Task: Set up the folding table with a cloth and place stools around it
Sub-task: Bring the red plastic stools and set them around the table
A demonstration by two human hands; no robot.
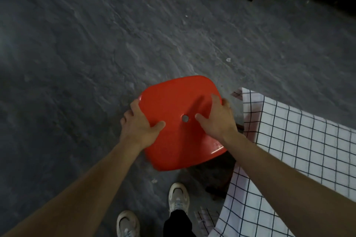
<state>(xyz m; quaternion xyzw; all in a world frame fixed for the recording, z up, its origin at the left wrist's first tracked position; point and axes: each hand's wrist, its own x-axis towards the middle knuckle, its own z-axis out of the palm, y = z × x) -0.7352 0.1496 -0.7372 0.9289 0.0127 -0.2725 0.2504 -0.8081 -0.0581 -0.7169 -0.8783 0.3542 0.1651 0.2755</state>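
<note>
Lower the red stool [173,140] level, so its legs meet the floor [96,44] together, close beside the checked cloth [289,140] at the right of the frame without trapping its hem. The left hand [138,121] grips the left rim, thumb on top; the right hand [215,119] spreads over the seat, outer fingers [225,102] curling round the right rim. The stool sits mid-frame: glossy, rounded-square, with a small centre hole

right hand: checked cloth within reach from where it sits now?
Probably yes. The right hand grips the edge of the red stool, and the checked cloth hangs just beside it, with nothing between. It would need to release the stool first.
</note>
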